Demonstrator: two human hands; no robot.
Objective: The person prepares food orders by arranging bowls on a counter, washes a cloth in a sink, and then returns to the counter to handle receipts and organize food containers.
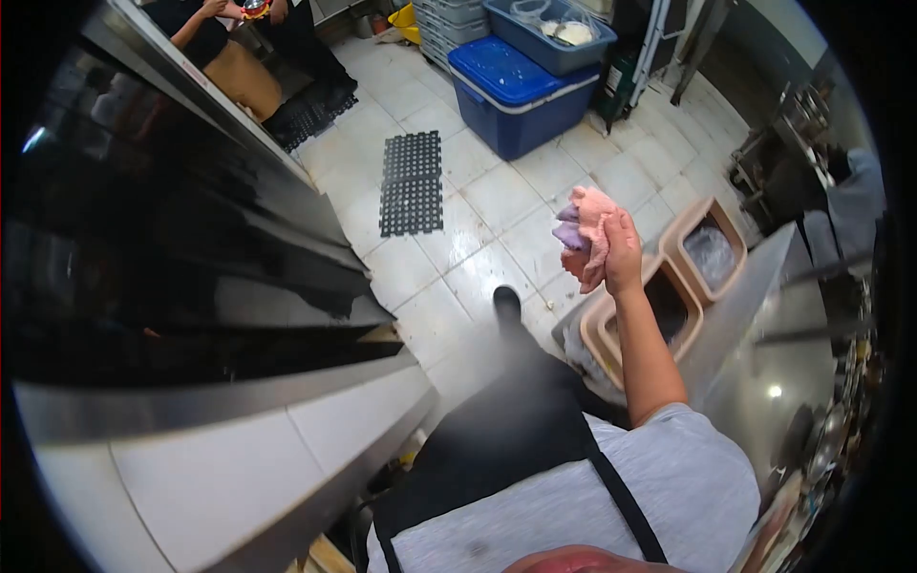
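Note:
My right hand (623, 250) is closed around a bunched cloth (590, 215), pink with a purple part showing on its left side. The cloth is held up in the air above the tiled floor, with my right arm stretched forward. Just below and to the right of that hand stand tan-rimmed bins (694, 310). My left hand is out of view.
A blue lidded cooler (521, 105) stands ahead, with a grey-blue tub (564, 53) on top. A black perforated mat (412, 181) lies on the floor (478, 224). Another person's hand (215, 8) shows at upper left. A white-tiled ledge (220, 468) is at lower left.

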